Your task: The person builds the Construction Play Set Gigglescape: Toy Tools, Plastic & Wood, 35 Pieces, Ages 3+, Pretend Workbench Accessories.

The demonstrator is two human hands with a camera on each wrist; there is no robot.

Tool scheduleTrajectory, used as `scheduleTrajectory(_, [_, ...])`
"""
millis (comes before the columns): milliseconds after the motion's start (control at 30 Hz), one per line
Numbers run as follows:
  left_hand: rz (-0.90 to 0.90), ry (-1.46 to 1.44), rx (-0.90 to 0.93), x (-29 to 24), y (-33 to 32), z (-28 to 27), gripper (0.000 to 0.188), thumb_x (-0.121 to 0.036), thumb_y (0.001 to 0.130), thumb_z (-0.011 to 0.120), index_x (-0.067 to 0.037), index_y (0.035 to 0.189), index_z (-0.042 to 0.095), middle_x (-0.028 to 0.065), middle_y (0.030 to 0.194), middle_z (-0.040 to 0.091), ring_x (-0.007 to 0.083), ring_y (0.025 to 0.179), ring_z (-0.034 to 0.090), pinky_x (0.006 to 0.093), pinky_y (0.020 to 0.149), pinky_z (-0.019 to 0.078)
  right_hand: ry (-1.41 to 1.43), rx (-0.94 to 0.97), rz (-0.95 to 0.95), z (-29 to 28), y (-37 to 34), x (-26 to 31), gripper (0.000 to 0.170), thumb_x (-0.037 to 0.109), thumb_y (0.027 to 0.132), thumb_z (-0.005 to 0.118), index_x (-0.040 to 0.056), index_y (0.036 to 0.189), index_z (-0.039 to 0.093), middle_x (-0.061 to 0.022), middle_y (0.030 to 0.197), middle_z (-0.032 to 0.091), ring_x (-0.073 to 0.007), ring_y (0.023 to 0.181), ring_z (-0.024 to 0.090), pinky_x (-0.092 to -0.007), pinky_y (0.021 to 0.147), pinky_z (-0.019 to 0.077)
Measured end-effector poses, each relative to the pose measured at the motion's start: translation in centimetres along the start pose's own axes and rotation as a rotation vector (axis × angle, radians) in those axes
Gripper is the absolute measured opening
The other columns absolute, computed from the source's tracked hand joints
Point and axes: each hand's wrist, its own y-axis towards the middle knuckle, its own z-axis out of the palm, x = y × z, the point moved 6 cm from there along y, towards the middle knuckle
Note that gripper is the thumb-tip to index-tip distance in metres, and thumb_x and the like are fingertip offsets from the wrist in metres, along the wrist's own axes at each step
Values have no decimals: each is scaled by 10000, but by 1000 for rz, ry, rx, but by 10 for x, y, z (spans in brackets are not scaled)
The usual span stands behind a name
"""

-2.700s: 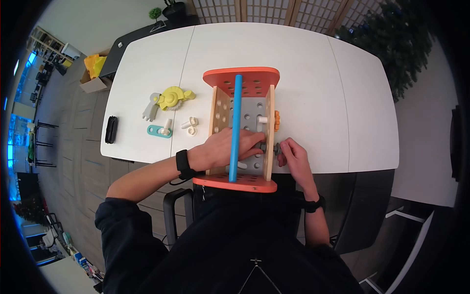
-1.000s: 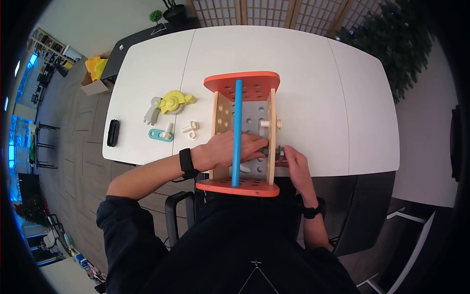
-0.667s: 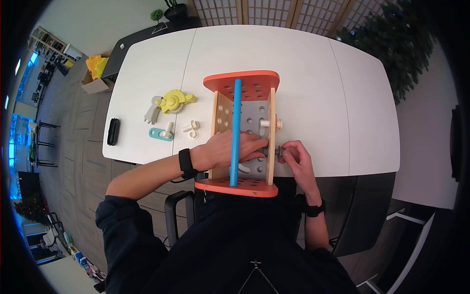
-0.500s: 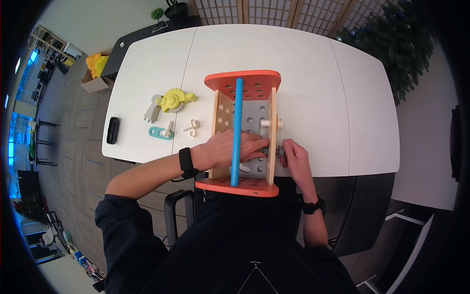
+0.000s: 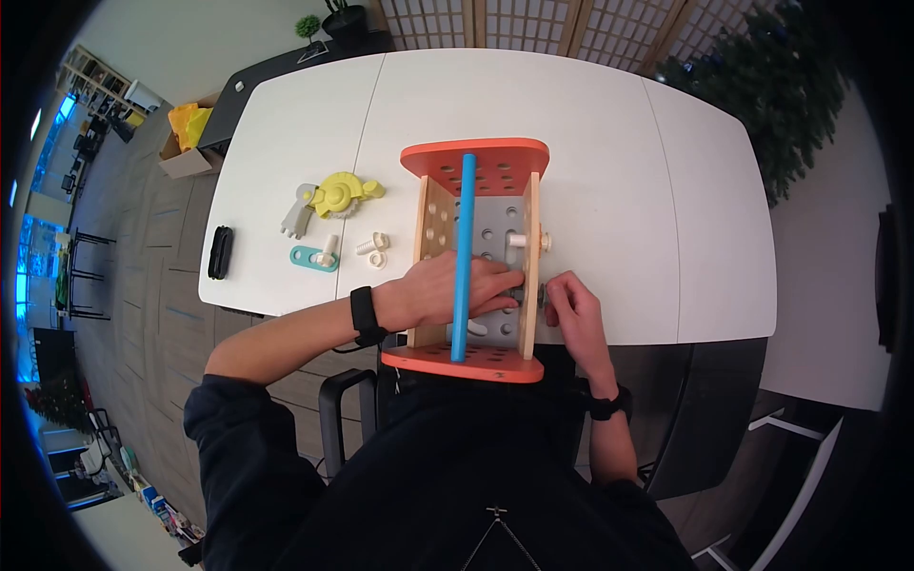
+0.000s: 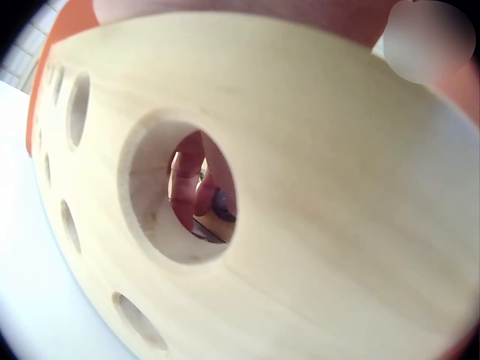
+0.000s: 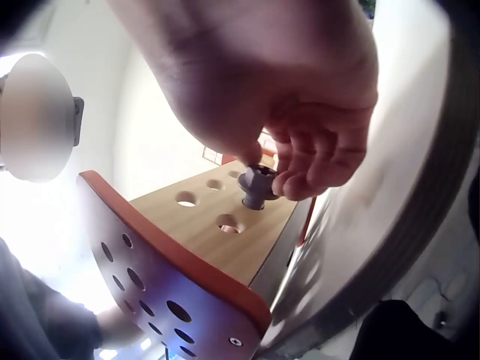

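Two sides to guard at once on the toy workbench [image 5: 476, 164], placed close to the near edge of the desk [image 5: 619, 190]. Through a hole in its wooden side panel [image 7: 244, 247]: the gray bolt [image 7: 259, 184], with the head standing out a little. Right hand [image 5: 579, 319] with curled fingers, pinching the bolt head from outside. Left hand [image 5: 438, 290] inside the frame, under the blue rod [image 5: 465, 257], apparently pinching a gray piece [image 5: 517, 295] beside the inner face; nut or bolt end, cannot tell.

Most probable trouble: useless spinning of both gray parts together, because of a weak inner grip. Also possible: a crooked start of the thread, from pushing at a slant, with the meeting point covered by the left fingers. In case of too early release outside, perhaps a fall of the bolt, and near such an edge even down to the floor. Also worth some care: the white bolt [image 5: 519, 241] in the same panel, easy to knock during wide turning, and the blue rod, easy to catch with the left wrist during withdrawal.
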Motion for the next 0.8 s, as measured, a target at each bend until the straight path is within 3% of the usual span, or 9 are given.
scheduleTrajectory(100, [7, -1, -3, 1, 0, 3, 288, -335, 1089, 607, -59, 1173, 603, 158, 889, 673, 404, 833, 710, 501, 698, 598, -196, 58, 151, -5, 5, -9, 244, 209, 1134, 570, -4, 1041, 647, -47, 859, 665, -100, 822, 647, -289, 741, 520])
scheduleTrajectory(200, [-10, -2, 19, 0, -1, 3, 302, -338, 1085, 615, -67, 1217, 603, 156, 916, 675, 402, 872, 715, 497, 737, 597, -36, -90, -116, -5, -2, 10, 246, 219, 1134, 569, -2, 1057, 647, -39, 855, 660, -96, 825, 648, -287, 729, 513])
scheduleTrajectory(300, [-30, 2, 50, 0, 1, 2, 314, -340, 1083, 619, -70, 1242, 604, 157, 943, 679, 403, 897, 718, 498, 767, 598, 230, -142, -229, 1, -11, 15, 268, 241, 1141, 557, 6, 1055, 652, -35, 855, 658, -94, 816, 638, -283, 713, 501])
scheduleTrajectory(400, [-49, 15, 85, -1, 2, 2, 318, -344, 1081, 620, -71, 1244, 604, 156, 963, 685, 405, 905, 721, 502, 782, 601, 139, 2, -182, -1, -8, 4, 252, 238, 1137, 566, 9, 1075, 650, -35, 848, 658, -93, 784, 622, -279, 692, 495])
scheduleTrajectory(600, [-35, 24, 58, 0, 1, 4, 323, -351, 1079, 623, -71, 1239, 607, 152, 956, 693, 409, 908, 725, 500, 786, 607, 16, 109, 145, -10, 6, -29, 185, 199, 1118, 603, 18, 1100, 637, -33, 820, 647, -100, 741, 609, -271, 669, 489])
scheduleTrajectory(700, [-34, 21, 55, -2, 1, 1, 326, -354, 1080, 623, -73, 1244, 610, 148, 945, 693, 411, 887, 726, 498, 780, 609, -14, -91, -119, -3, -3, 2, 157, 173, 1109, 612, 17, 1114, 630, -28, 818, 641, -105, 743, 608, -277, 687, 501])
scheduleTrajectory(800, [-18, 26, 45, -2, 2, 0, 327, -358, 1081, 622, -76, 1246, 614, 144, 938, 691, 411, 866, 727, 495, 776, 612, 166, -103, -277, 6, -8, 8, 127, 132, 1092, 626, 13, 1135, 617, -19, 822, 641, -107, 739, 600, -282, 696, 507])
